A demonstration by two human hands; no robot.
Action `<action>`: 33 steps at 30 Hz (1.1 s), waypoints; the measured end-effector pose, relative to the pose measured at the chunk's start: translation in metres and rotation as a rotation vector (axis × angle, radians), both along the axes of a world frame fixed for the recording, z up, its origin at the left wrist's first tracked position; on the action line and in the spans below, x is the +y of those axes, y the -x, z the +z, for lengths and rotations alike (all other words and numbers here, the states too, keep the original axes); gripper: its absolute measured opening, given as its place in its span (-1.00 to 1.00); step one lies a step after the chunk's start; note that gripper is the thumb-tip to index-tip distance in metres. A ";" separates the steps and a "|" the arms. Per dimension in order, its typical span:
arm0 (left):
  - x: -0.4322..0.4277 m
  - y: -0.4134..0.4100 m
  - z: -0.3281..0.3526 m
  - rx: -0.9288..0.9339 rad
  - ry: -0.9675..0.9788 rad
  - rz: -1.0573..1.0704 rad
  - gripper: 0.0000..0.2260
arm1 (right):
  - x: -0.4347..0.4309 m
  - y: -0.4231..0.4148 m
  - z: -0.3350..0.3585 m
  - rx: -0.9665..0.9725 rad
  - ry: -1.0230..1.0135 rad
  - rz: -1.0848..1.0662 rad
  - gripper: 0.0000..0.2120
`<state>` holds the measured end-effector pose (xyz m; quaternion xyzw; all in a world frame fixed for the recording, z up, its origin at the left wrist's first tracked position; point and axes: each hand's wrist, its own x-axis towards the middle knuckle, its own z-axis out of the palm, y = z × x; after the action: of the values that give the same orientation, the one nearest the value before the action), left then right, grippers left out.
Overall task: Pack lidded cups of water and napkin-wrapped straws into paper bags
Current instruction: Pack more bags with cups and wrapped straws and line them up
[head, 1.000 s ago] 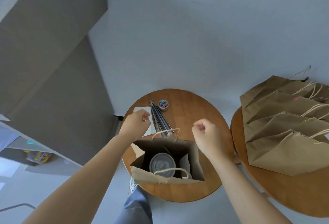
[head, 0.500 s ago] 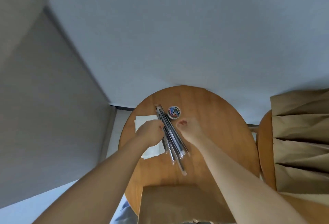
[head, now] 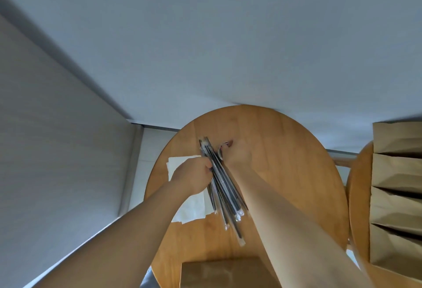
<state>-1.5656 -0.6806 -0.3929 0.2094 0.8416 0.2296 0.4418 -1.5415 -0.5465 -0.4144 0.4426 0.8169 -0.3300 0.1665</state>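
A bundle of black straws in clear wrappers [head: 225, 190] lies on the round wooden table [head: 285, 173]. My left hand [head: 194, 176] is at the bundle's left side, fingers curled and pinching straws near their far end. White napkins [head: 190, 206] lie under and beside that hand. My right hand [head: 238, 155] reaches over the bundle's far right, fingers bent down over a small tub of coloured clips [head: 222, 150]; its grip is hidden. The brown paper bag [head: 219, 273] stands at the table's near edge, its inside out of sight.
A second wooden table [head: 357, 196] on the right carries several folded-over brown paper bags [head: 398, 198] in a row. A white wall rises behind both tables. A grey wall stands at the left, with floor below the table's left edge.
My head tilted up, so the open bag with the lidded cup dropped to the frame's bottom. Both hands moved forward from the bag, the left onto the straws, the right over the clip tub.
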 end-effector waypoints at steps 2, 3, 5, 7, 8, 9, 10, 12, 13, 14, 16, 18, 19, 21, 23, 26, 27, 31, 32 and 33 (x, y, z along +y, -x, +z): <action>-0.003 0.000 0.000 -0.019 0.015 0.012 -0.74 | 0.001 -0.001 -0.003 -0.028 -0.021 0.015 -0.82; -0.004 0.000 0.000 -0.026 0.021 0.022 -0.74 | 0.001 -0.001 -0.004 -0.037 -0.036 0.028 -0.82; -0.006 0.001 0.002 -0.028 0.025 0.034 -0.74 | 0.000 -0.001 -0.005 -0.054 -0.063 0.060 -0.84; -0.006 0.002 0.004 -0.024 0.025 0.038 -0.74 | 0.002 -0.001 -0.005 -0.064 -0.090 0.100 -0.81; -0.007 0.002 0.004 -0.023 0.030 0.041 -0.74 | 0.002 -0.001 -0.005 -0.064 -0.101 0.116 -0.79; -0.007 0.003 0.005 -0.025 0.033 0.047 -0.75 | 0.002 -0.001 -0.004 -0.057 -0.109 0.121 -0.79; -0.007 0.003 0.005 -0.028 0.033 0.055 -0.75 | 0.002 -0.002 -0.004 -0.044 -0.115 0.114 -0.81; -0.006 0.003 0.006 -0.030 0.029 0.062 -0.75 | 0.002 -0.003 -0.004 -0.016 -0.107 0.100 -0.86; -0.006 0.003 0.007 -0.027 0.029 0.059 -0.75 | 0.002 -0.005 -0.004 -0.006 -0.092 0.109 -0.87; -0.006 0.003 0.008 -0.024 0.029 0.056 -0.75 | 0.002 -0.007 -0.006 -0.002 -0.071 0.125 -0.88; -0.006 0.000 0.009 -0.023 0.027 0.055 -0.75 | 0.001 -0.012 -0.009 0.014 -0.037 0.134 -0.89; -0.006 -0.004 0.011 -0.026 0.019 0.061 -0.75 | 0.001 -0.017 -0.009 0.069 -0.020 0.083 -0.90; -0.006 -0.005 0.011 -0.027 0.014 0.068 -0.75 | 0.001 -0.019 -0.007 0.106 -0.014 0.040 -0.90; -0.005 -0.007 0.012 -0.029 0.009 0.086 -0.74 | 0.003 -0.023 -0.002 0.171 0.010 -0.052 -0.86; -0.003 -0.009 0.012 -0.029 0.005 0.105 -0.74 | 0.007 -0.026 0.001 0.225 0.039 -0.132 -0.87; 0.000 -0.012 0.009 -0.038 -0.009 0.131 -0.75 | 0.012 -0.031 0.004 0.291 0.132 -0.263 -0.90; 0.002 -0.013 0.008 -0.044 -0.014 0.136 -0.75 | 0.014 -0.033 0.005 0.298 0.182 -0.300 -0.85; 0.005 -0.020 0.010 -0.049 -0.029 0.148 -0.74 | 0.015 -0.036 0.010 0.321 0.340 -0.411 -0.80; 0.006 -0.022 0.011 -0.047 -0.029 0.152 -0.75 | 0.015 -0.036 0.013 0.326 0.384 -0.448 -0.80; 0.006 -0.024 0.014 -0.044 -0.028 0.154 -0.76 | 0.015 -0.038 0.016 0.332 0.429 -0.480 -0.80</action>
<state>-1.5413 -0.6747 -0.3793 0.1449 0.8420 0.2791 0.4384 -1.5034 -0.5319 -0.3987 0.5173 0.6179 -0.5908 0.0385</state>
